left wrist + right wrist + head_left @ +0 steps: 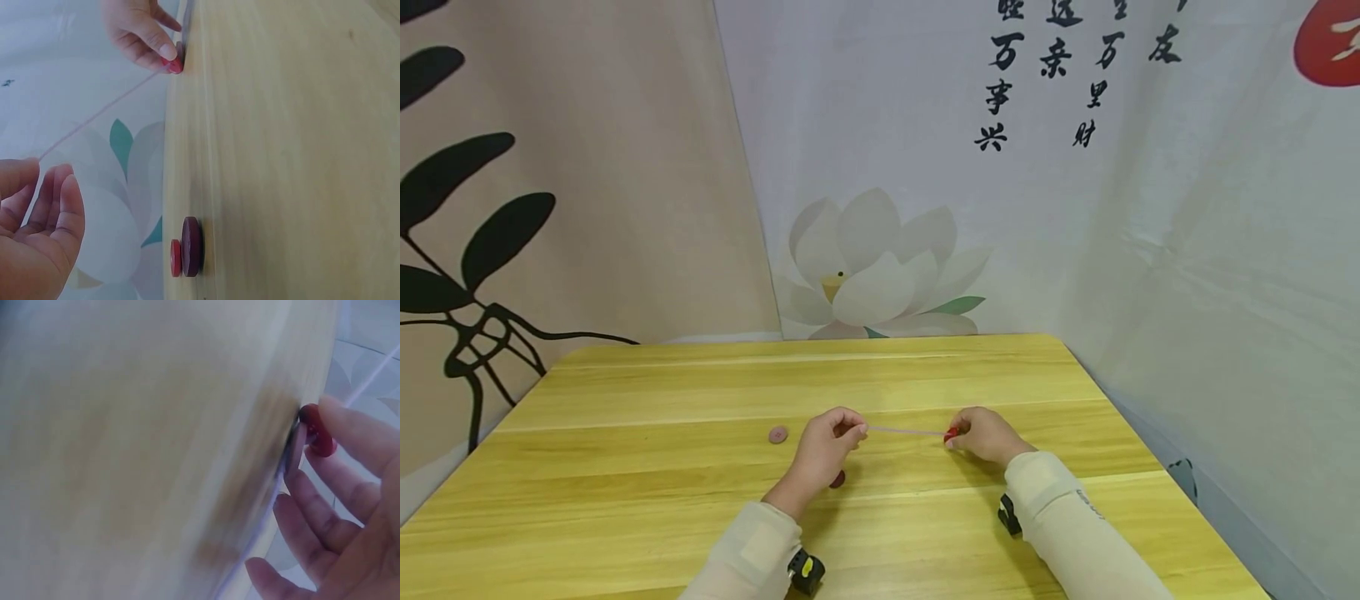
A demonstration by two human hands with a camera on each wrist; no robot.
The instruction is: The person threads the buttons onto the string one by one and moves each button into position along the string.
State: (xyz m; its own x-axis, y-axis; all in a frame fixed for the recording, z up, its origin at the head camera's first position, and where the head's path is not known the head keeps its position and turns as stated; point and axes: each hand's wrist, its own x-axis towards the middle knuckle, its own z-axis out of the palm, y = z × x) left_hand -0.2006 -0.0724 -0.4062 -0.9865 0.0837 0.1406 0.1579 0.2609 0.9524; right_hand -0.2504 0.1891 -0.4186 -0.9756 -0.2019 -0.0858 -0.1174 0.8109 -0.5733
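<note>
A thin pale purple string (pixel 906 431) stretches taut between the two hands above the table. Its left end is pinched between thumb and forefinger of my left hand (pixel 826 452). At the other end, my right hand (pixel 988 435) pinches a red button (pixel 319 430) that the string runs to. Right behind the red button, a pinkish disc (pixel 296 450) shows in the right wrist view; whether it touches the button I cannot tell. More string trails below it along the table. A dark maroon button (pixel 192 247) lies under the left wrist, partly hidden in the head view.
A pinkish button (pixel 778 434) rests on the wooden table (pixel 625 500), left of the left hand. Behind the table's far edge hangs a printed cloth (pixel 887 167) with a lotus and writing. Each wrist carries a small black camera (pixel 806 572).
</note>
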